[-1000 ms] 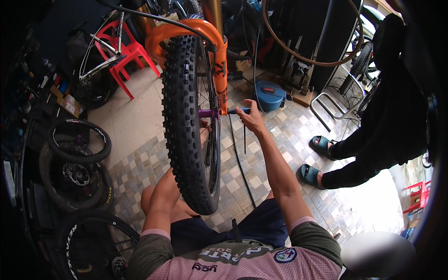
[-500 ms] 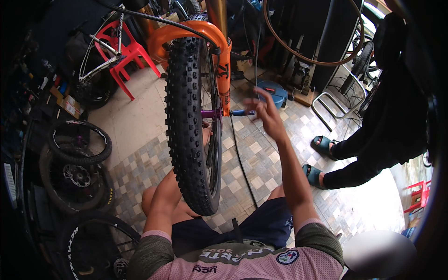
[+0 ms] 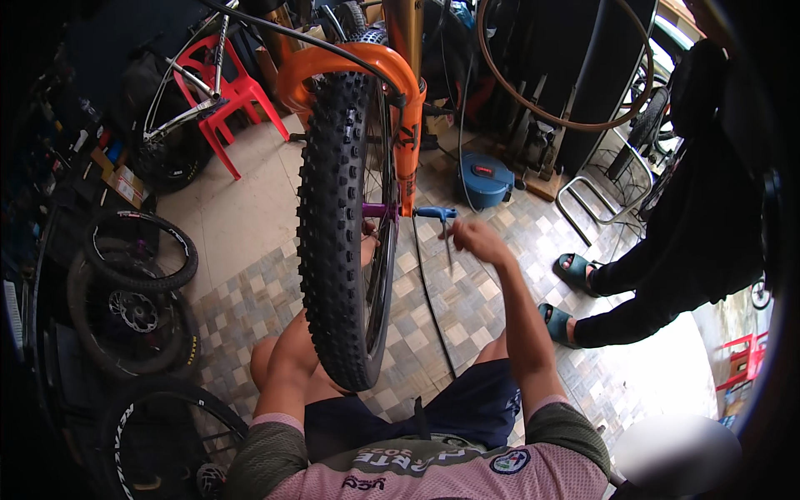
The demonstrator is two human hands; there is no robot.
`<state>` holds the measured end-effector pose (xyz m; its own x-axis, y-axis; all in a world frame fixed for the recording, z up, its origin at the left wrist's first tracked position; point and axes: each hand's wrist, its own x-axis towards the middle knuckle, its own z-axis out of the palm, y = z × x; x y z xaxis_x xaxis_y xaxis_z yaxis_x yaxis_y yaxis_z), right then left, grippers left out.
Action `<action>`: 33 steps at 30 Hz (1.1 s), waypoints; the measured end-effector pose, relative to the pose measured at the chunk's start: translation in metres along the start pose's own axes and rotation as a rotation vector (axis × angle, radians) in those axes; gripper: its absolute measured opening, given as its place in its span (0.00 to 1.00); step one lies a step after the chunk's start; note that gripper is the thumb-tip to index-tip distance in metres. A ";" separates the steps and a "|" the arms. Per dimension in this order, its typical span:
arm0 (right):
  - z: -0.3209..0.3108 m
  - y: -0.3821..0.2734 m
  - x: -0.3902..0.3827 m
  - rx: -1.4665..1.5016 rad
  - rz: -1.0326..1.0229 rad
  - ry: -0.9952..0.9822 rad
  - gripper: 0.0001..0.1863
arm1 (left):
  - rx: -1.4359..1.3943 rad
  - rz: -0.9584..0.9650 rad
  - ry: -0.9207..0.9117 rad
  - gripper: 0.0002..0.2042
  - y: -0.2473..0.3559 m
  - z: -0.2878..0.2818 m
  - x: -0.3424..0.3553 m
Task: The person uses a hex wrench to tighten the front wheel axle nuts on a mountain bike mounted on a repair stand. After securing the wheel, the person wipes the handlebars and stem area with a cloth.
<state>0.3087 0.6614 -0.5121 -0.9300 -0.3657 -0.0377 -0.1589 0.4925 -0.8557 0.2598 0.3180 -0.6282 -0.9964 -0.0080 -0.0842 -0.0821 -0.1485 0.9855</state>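
Observation:
A wheel with a knobbly black tyre (image 3: 332,225) stands in the orange suspension fork (image 3: 406,146), its purple hub (image 3: 375,211) showing beside the fork leg. From the axle end at the leg's foot a blue T-handle hex key (image 3: 435,212) sticks out to the right, its thin shaft hanging down. My right hand (image 3: 479,240) has curled fingers closed at that shaft, slightly blurred. Behind the wheel, my left hand (image 3: 368,247) shows only in part past the spokes, close below the hub; its fingers are mostly hidden.
Loose wheels and tyres (image 3: 133,308) lie along the left side. A red plastic chair (image 3: 225,92) stands at the back left near a bare frame. A blue case (image 3: 486,179) sits on the floor behind my right hand. A person in dark clothes and green slides (image 3: 575,271) stands at right.
My right hand has come down from above the hex key, its spread fingers now curled at the shaft. The tool's shaft now points downward. My left hand stays behind the wheel.

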 end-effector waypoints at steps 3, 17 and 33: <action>-0.035 -0.010 0.025 0.222 -0.037 0.180 0.56 | 0.075 -0.001 0.029 0.14 -0.002 0.027 -0.002; -0.041 -0.028 0.025 0.251 -0.177 0.095 0.56 | -0.303 -0.158 -0.116 0.15 -0.002 -0.023 0.011; -0.037 0.021 0.032 0.247 0.072 0.232 0.54 | 0.057 -0.150 -0.101 0.13 -0.005 0.036 0.010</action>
<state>0.2635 0.6897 -0.5121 -0.9910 -0.1337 -0.0080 -0.0319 0.2942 -0.9552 0.2497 0.3542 -0.6285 -0.9696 0.1096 -0.2189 -0.2285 -0.0840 0.9699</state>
